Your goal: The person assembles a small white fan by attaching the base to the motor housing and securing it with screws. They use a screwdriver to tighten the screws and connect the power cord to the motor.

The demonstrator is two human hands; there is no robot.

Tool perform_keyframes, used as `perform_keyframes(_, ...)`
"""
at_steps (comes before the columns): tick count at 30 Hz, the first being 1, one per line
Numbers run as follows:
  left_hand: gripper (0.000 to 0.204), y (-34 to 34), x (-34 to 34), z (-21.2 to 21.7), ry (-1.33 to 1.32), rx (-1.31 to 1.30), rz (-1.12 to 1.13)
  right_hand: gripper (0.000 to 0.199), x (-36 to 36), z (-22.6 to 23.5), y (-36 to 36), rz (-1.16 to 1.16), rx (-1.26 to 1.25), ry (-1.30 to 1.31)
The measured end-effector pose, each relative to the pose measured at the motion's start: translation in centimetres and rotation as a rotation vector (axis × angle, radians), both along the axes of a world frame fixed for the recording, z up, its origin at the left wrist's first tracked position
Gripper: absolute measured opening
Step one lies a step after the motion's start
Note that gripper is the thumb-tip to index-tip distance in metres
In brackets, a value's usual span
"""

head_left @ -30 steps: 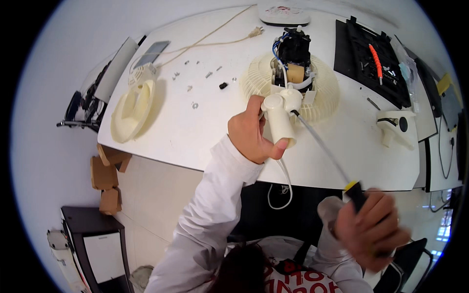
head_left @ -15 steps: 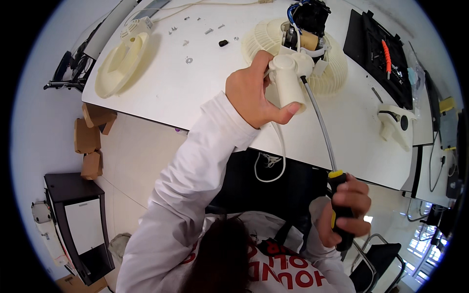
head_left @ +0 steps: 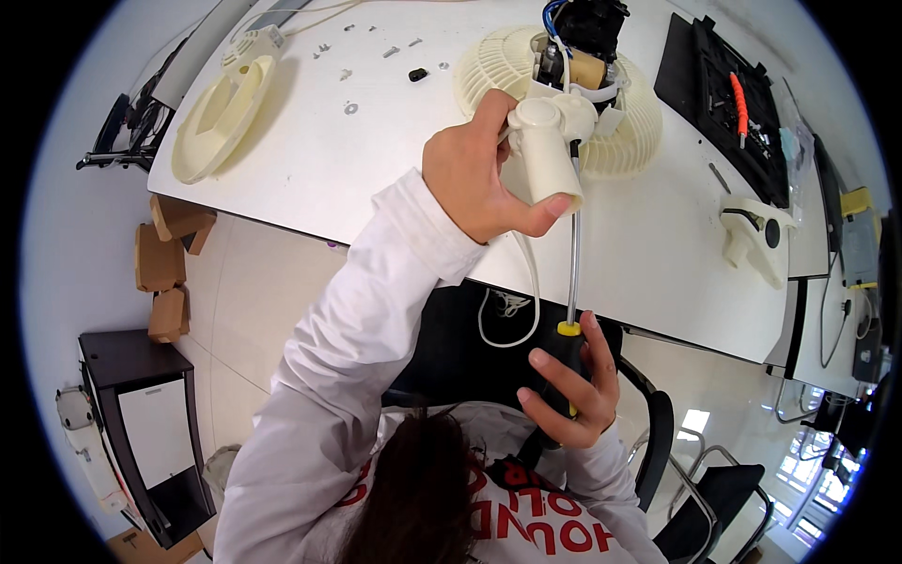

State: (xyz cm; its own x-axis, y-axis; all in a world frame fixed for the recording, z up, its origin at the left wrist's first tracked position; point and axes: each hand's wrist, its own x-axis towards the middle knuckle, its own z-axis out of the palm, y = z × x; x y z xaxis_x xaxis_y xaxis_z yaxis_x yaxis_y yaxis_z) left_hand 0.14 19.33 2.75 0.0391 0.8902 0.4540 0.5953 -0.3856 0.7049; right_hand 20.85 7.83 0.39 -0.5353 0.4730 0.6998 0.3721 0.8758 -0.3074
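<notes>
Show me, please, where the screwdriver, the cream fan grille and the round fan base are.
screwdriver [head_left: 574, 254]: head view, on its metal shaft.
cream fan grille [head_left: 631, 141]: head view, on its right rim.
round fan base [head_left: 218, 122]: head view, on its flat disc.

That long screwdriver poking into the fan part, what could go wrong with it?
The screwdriver is long and held only at its handle by the right hand, so its tip might slip out of the cream fan stand that the left hand grips, near the thumb. The small screws lie loose on the white table and could roll off. The white cable hangs over the edge and might snag.
</notes>
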Motion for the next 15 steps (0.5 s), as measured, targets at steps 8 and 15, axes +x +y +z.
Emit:
perform_keyframes(8,0.079,-0.2,0.0,0.0,0.076,0.011,-0.021,0.030,0.6,2.3,-1.2,0.093,-0.280,0.329)
perform_keyframes(15,0.080,-0.4,0.2,0.0,0.240,0.113,-0.029,0.019,1.2,4.6,0.0,-0.001,-0.342,0.632)
